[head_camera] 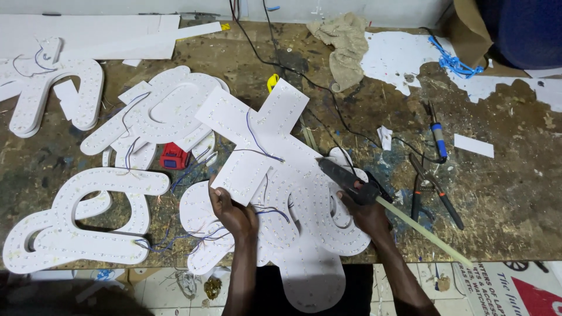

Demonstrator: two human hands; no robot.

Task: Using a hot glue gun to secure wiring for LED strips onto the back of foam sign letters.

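Note:
My left hand [231,212] presses on the near end of a white X-shaped sign letter [257,137] studded with small lights and crossed by thin blue wires. My right hand [366,212] grips a black hot glue gun [345,178], its nozzle pointing up-left onto the letter, a pale glue stick [424,229] jutting out behind toward the lower right. Under the X lie more white curved letters [316,234].
Other white lit letters [88,216] cover the left of the worn wooden bench [515,193]. A red small box [174,157], black cable [304,76], a rag [345,44], a blue-handled soldering iron [438,137] and pliers [433,190] lie around.

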